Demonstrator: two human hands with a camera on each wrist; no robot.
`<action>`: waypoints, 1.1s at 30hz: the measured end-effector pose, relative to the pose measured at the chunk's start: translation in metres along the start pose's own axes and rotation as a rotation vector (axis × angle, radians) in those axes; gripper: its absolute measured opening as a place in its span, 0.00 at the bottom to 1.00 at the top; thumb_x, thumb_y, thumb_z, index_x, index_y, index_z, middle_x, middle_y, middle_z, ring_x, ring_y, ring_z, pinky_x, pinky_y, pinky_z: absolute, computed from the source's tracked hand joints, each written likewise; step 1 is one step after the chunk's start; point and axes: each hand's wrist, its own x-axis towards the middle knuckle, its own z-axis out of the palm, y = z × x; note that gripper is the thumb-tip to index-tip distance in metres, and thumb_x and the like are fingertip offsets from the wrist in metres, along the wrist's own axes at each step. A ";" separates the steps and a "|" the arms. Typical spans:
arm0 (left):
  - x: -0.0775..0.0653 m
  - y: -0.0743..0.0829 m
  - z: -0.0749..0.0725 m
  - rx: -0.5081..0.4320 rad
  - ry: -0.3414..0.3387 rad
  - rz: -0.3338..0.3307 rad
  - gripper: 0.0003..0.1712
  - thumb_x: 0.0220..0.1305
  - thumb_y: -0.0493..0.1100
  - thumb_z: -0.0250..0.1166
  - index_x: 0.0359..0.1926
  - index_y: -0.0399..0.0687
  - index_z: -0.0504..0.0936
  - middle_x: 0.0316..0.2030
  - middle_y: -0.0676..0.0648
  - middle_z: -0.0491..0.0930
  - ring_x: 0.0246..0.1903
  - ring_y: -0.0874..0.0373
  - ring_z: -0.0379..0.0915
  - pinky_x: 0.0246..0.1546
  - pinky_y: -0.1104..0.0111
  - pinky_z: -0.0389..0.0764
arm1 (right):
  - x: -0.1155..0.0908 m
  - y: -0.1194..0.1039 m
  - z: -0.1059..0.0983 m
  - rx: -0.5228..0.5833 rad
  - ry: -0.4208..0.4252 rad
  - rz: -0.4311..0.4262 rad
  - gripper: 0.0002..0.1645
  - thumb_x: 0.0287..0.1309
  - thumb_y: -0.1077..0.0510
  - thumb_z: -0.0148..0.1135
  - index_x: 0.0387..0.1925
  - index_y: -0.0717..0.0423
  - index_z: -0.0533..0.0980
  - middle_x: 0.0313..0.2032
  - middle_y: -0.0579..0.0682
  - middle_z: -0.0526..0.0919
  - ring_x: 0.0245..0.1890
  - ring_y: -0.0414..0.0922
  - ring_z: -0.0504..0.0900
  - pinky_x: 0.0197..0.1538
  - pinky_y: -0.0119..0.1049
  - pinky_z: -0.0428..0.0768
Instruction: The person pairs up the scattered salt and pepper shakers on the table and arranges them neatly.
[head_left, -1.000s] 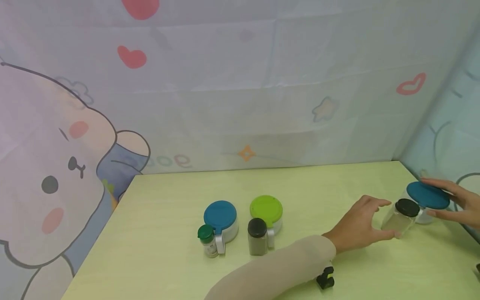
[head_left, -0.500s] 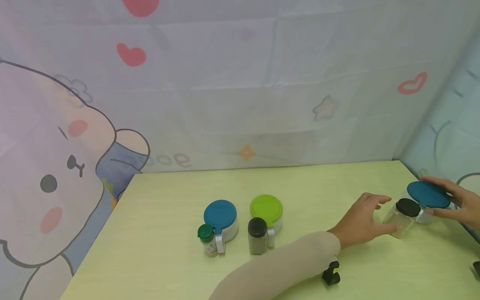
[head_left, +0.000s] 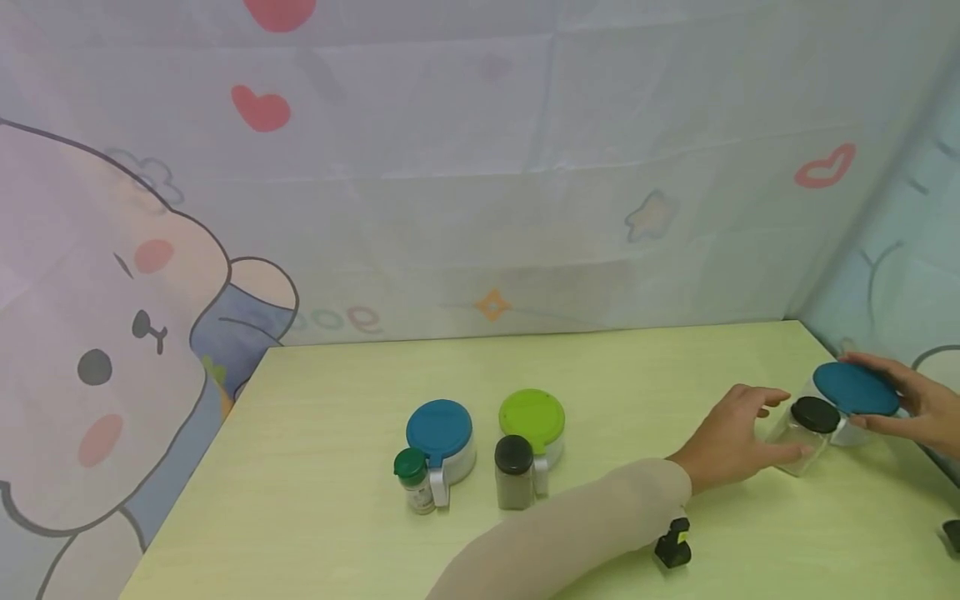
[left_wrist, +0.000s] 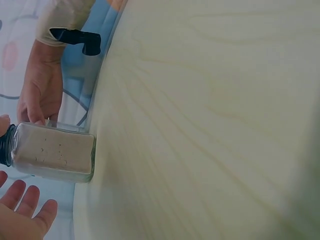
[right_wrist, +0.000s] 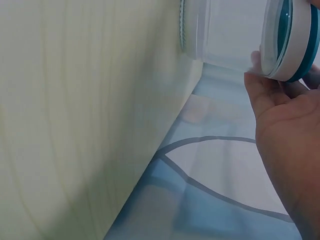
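On the right of the table, a square glass jar with a black lid [head_left: 816, 414] stands in front of a clear jar with a blue lid [head_left: 855, 389] and a handle. My left hand [head_left: 731, 442] is at the left side of the black-lidded jar, thumb and fingers spread around it. In the left wrist view the glass jar [left_wrist: 55, 152] shows between the thumb and the spread fingers, with a gap below it. My right hand [head_left: 918, 408] grips the blue-lidded jar from the right, around its white collar [right_wrist: 295, 42].
Left of centre stand a second blue-lidded jar [head_left: 440, 429] with a small green-capped shaker [head_left: 415, 479] before it, and a green-lidded jar [head_left: 532, 417] behind a black-lidded jar [head_left: 515, 473]. A printed curtain [head_left: 450, 167] hangs behind the table [head_left: 315, 500].
My left hand has shifted slightly right, its thumb now overlapping the black-lidded jar more. My right hand and the jars are nearly where they were.
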 end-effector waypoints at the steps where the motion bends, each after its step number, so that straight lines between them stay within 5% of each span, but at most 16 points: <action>1: 0.000 0.000 0.001 0.002 0.000 0.002 0.38 0.65 0.56 0.71 0.72 0.63 0.67 0.65 0.65 0.66 0.57 0.75 0.69 0.49 0.88 0.68 | 0.000 0.001 0.000 -0.002 -0.002 0.008 0.59 0.52 0.76 0.70 0.80 0.53 0.52 0.64 0.17 0.56 0.57 0.16 0.58 0.46 0.11 0.56; 15: 0.007 0.002 0.011 -0.010 0.023 0.016 0.35 0.65 0.55 0.71 0.70 0.61 0.70 0.59 0.63 0.71 0.54 0.75 0.70 0.47 0.88 0.68 | -0.006 -0.002 -0.003 -0.044 -0.051 0.121 0.56 0.60 0.69 0.69 0.81 0.48 0.49 0.68 0.19 0.51 0.52 0.13 0.55 0.41 0.12 0.58; 17: 0.008 0.002 0.013 -0.016 0.029 0.014 0.35 0.65 0.55 0.71 0.70 0.61 0.70 0.59 0.63 0.71 0.53 0.75 0.70 0.47 0.88 0.68 | -0.006 -0.003 -0.003 -0.061 -0.071 0.148 0.56 0.62 0.67 0.68 0.81 0.48 0.47 0.73 0.26 0.48 0.58 0.19 0.58 0.46 0.17 0.64; 22: 0.010 0.000 0.018 -0.063 0.058 0.004 0.32 0.65 0.55 0.71 0.67 0.59 0.73 0.56 0.62 0.72 0.51 0.75 0.71 0.46 0.87 0.70 | -0.001 -0.007 -0.004 -0.101 -0.126 0.220 0.57 0.64 0.61 0.69 0.82 0.50 0.43 0.76 0.72 0.46 0.59 0.49 0.67 0.42 0.23 0.70; 26: 0.013 -0.002 0.020 -0.093 0.090 0.010 0.29 0.65 0.53 0.72 0.64 0.58 0.76 0.53 0.62 0.73 0.48 0.75 0.71 0.44 0.86 0.71 | 0.003 -0.009 -0.005 -0.085 -0.155 0.233 0.57 0.64 0.61 0.68 0.82 0.50 0.42 0.70 0.81 0.50 0.57 0.68 0.65 0.43 0.37 0.78; 30: 0.015 -0.002 0.021 -0.081 0.101 0.024 0.28 0.65 0.53 0.72 0.63 0.57 0.77 0.51 0.62 0.73 0.46 0.76 0.69 0.43 0.86 0.70 | 0.004 -0.008 -0.005 -0.079 -0.149 0.213 0.56 0.63 0.63 0.68 0.81 0.51 0.45 0.70 0.77 0.52 0.58 0.38 0.68 0.44 0.40 0.80; 33: 0.016 -0.001 0.022 -0.048 0.106 0.041 0.28 0.65 0.54 0.71 0.63 0.56 0.76 0.51 0.63 0.74 0.45 0.76 0.67 0.42 0.87 0.68 | 0.003 -0.006 -0.005 -0.089 -0.138 0.206 0.55 0.62 0.64 0.69 0.81 0.48 0.48 0.67 0.74 0.54 0.49 0.16 0.55 0.40 0.26 0.74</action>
